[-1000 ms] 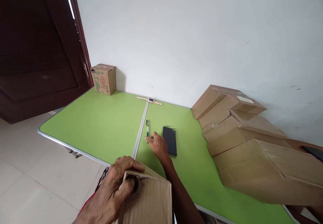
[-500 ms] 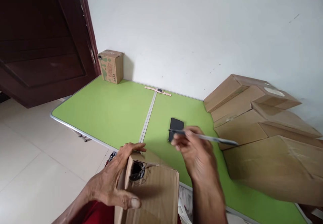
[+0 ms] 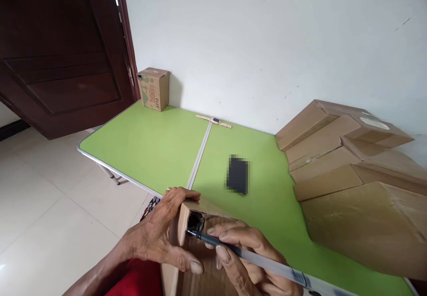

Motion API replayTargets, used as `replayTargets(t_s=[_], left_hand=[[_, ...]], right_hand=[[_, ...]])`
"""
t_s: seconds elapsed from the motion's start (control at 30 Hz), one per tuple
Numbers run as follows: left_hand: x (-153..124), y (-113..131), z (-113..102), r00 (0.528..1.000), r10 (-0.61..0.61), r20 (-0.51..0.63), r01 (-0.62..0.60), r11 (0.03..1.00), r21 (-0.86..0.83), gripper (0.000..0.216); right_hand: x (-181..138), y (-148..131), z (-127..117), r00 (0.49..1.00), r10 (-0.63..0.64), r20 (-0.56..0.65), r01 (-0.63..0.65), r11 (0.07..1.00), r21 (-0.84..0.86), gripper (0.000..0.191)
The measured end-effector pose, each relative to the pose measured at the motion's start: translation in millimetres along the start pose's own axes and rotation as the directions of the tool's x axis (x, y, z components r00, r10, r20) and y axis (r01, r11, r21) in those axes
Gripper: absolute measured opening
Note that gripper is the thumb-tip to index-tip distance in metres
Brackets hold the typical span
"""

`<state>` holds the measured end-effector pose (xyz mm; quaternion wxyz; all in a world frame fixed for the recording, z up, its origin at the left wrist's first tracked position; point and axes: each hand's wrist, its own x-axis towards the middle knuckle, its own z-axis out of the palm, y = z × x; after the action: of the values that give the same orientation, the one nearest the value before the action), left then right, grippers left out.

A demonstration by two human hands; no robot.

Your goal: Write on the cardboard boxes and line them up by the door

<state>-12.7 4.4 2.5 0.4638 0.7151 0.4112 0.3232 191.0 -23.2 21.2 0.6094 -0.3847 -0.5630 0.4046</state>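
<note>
A cardboard box [image 3: 190, 283] sits close to me at the table's near edge, with a black inked patch [image 3: 196, 220] near its upper left corner. My left hand [image 3: 156, 233] is closed around the box's left side, fingers over the top edge and thumb on the facing side. In my right hand [image 3: 248, 247] is a gel pen [image 3: 263, 262] with a clear barrel and dark grip. Its tip is at the lower left edge of the black patch. My right fingers hide part of the box face.
On the green folding table [image 3: 150, 140] lie a pink-strapped watch [image 3: 215, 120] and a dark, blurred-out flat object [image 3: 238, 175]. A small printed box [image 3: 154, 90] stands at the far left. Several cardboard boxes [image 3: 347, 207] lean together at the right, by the wall.
My right hand has come down and left with the pen, from over the table to the black patch. My left hand keeps its grip on the box. The view has shifted slightly.
</note>
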Motion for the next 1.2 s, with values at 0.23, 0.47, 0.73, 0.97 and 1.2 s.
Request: replayTargets(t_s=[0.23,0.47,0.73,0.97,1.2], left_hand=[[0,1,0,0.999,-0.028,0.021,0.028,1.0,-0.003,0.104],[-3,-5,1,1.0,-0.009,0.007,0.01,1.0,-0.022,0.102],[-9,-20,-1,0.999,-0.054,-0.004,0.054,0.995,-0.086,0.104],[-5,-8,-8,0.996,-0.076,-0.046,0.07,0.991,-0.114,0.094],[-5,-6,-7,0.993,-0.093,-0.068,0.082,0.986,-0.147,0.094]], right_hand=[[4,-7,-4,0.999,0.027,0.046,-0.024,0.997,-0.068,0.007],[47,4,-39,0.996,0.077,0.049,-0.074,0.995,-0.07,0.019],[183,116,-33,0.9,0.436,0.025,-0.375,0.802,-0.464,0.022],[201,202,-10,0.768,0.635,-0.084,-0.464,0.461,-0.757,0.032],[198,202,-10,0.768,0.627,-0.128,-0.397,0.309,-0.864,0.032]])
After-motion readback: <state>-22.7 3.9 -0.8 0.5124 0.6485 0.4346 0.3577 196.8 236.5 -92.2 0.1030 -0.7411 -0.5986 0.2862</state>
